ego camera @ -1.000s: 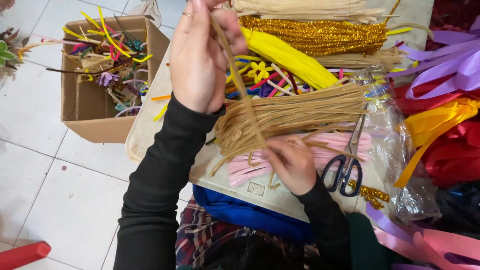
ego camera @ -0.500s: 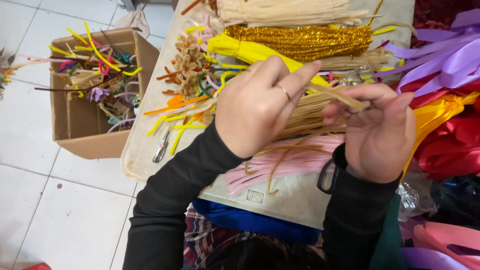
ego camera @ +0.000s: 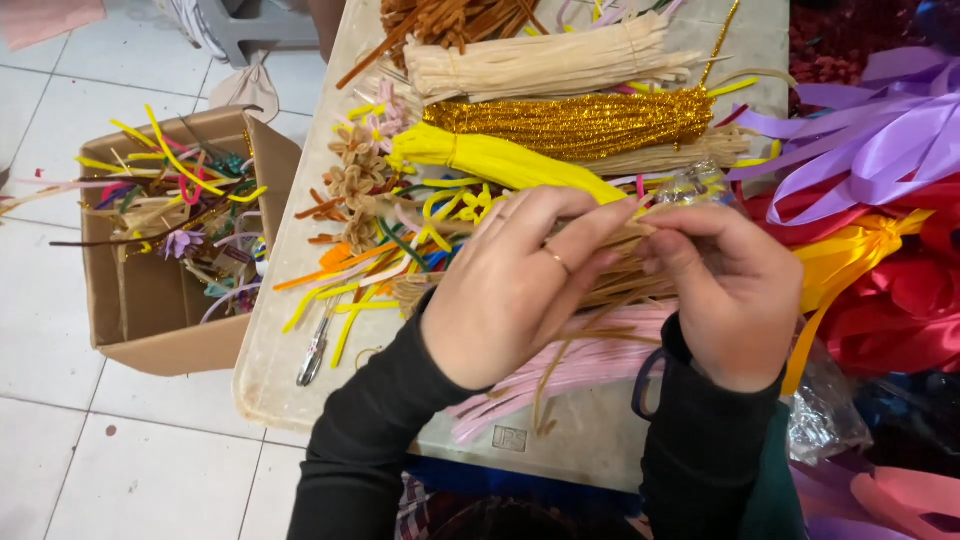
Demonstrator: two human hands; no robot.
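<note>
Tan pipe cleaners are pinched between both hands — the left hand closes its fingertips on the strands from one side, a ring showing on one finger, and the right hand grips the same strands from the other, fingers curled tight. The two hands meet almost fingertip to fingertip above the tabletop, and loose tan ends trail down below them.

Just under the hands lies a bundle of pink pipe cleaners, with the dark loop of a scissors handle peeking out beside the right wrist. Beyond the fingertips sits a yellow bundle, then a glittering gold bundle, and farther still a cream bundle and a brown one at the far edge. To the left of the left hand, small twisted flowers and stray coloured stems are scattered, and a pair of pliers lies near the tabletop's edge.

Past that edge, on the tiled floor, stands a cardboard box full of mixed stems. To the right of the right hand, purple ribbons, a yellow ribbon and red fabric are heaped together.
</note>
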